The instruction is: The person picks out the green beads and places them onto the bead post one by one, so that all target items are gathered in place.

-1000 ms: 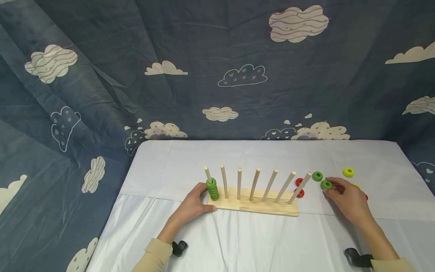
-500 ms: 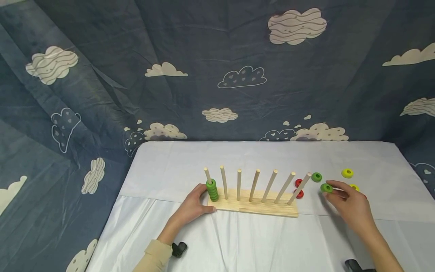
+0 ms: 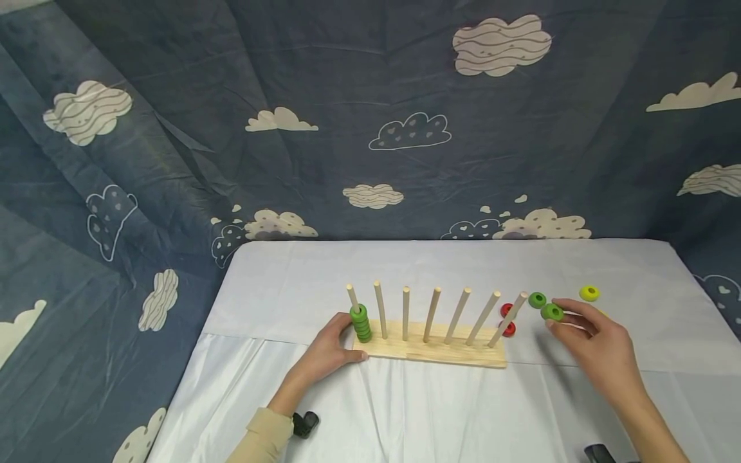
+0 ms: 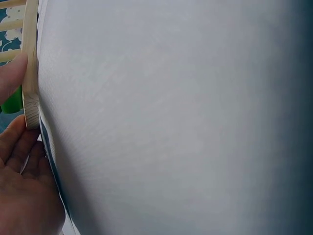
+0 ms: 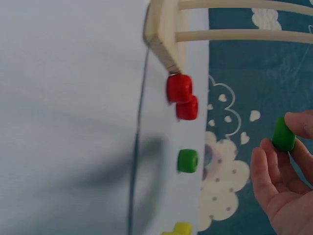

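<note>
The left hand (image 3: 325, 349) grips the left end of a wooden peg board (image 3: 428, 350), with its thumb at the front edge. Several upright pegs rise from the board in a row. Green rings (image 3: 361, 326) are stacked on the leftmost peg; the other pegs are bare. In the right wrist view the right hand (image 5: 288, 181) pinches a green ring (image 5: 283, 134) between thumb and fingers, above the table. The head view has this ring (image 3: 552, 312) to the right of the board, near another green ring (image 3: 537, 299) lying on the cloth.
Two red rings (image 3: 509, 329) lie behind the board's right end. A yellow ring (image 3: 590, 293) lies farther right, and another yellow one is partly hidden by the right hand. White cloth (image 3: 278, 283) covers the table; a dark cloud-print curtain (image 3: 324, 167) hangs behind.
The right hand has raised the green ring off the cloth and shifted it slightly left; its shadow now falls apart from it. The left hand and board stay put.
</note>
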`<state>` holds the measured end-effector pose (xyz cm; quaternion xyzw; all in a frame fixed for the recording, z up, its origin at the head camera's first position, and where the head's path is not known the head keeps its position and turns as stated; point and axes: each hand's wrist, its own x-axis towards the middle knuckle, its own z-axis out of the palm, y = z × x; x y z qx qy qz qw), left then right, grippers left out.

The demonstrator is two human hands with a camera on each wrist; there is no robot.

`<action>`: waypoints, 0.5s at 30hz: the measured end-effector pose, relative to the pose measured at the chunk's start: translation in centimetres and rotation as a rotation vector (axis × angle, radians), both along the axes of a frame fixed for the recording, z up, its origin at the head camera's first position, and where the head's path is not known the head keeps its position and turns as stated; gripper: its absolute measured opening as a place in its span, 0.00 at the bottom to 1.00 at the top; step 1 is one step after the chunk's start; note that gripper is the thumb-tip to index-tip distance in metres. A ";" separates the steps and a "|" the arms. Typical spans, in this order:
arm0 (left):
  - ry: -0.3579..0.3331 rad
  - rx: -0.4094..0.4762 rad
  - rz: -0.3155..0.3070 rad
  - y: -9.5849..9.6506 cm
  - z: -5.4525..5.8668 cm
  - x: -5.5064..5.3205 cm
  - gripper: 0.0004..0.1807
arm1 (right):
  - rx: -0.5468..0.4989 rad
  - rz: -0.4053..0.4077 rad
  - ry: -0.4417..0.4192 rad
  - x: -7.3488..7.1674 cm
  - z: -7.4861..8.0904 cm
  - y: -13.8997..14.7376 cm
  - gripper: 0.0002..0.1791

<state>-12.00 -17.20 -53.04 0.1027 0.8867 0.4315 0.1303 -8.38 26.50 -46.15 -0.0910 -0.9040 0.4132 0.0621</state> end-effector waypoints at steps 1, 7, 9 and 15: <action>0.000 0.000 0.000 0.0 0.0 0.0 0.38 | -0.007 0.001 0.013 0.0 0.2 -0.1 0.26; 0.001 0.001 -0.002 0.0 -0.1 -0.1 0.38 | 0.025 0.005 0.093 0.2 1.5 -0.8 0.27; 0.001 0.002 -0.002 -0.1 -0.1 -0.1 0.38 | 0.035 0.006 0.124 0.3 1.9 -1.0 0.26; -0.003 0.002 0.001 0.0 -0.1 0.0 0.39 | 0.014 0.037 0.220 0.3 3.3 -1.5 0.25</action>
